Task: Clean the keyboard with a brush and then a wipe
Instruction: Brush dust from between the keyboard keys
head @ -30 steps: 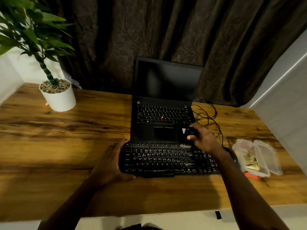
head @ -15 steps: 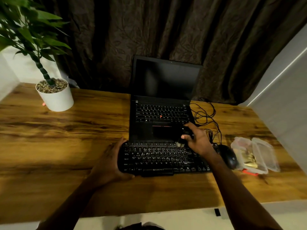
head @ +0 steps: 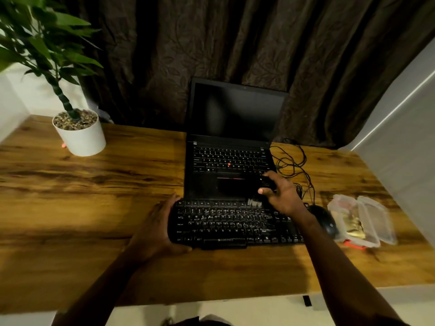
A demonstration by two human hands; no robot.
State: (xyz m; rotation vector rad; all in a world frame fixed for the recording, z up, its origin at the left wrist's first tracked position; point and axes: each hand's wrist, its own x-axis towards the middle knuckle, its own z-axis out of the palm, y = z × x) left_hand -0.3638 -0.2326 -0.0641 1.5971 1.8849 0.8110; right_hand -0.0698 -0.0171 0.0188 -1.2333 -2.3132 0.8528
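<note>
Our left hand [head: 157, 228] grips the left edge of the black plastic keyboard [head: 226, 225]; our right hand [head: 283, 197] pinches a dark bristle brush [head: 254, 202] at its far edge.

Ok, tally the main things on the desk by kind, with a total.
Keyboard: 1
Laptop: 1
Mouse: 1
Brush: 1
Potted plant: 1
Clear plastic container: 1
Cable tangle: 1
Total: 7

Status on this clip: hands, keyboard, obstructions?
Left hand grips keyboard edge. Right hand holds brush, bristles on top row. Mouse beside right wrist.
</note>
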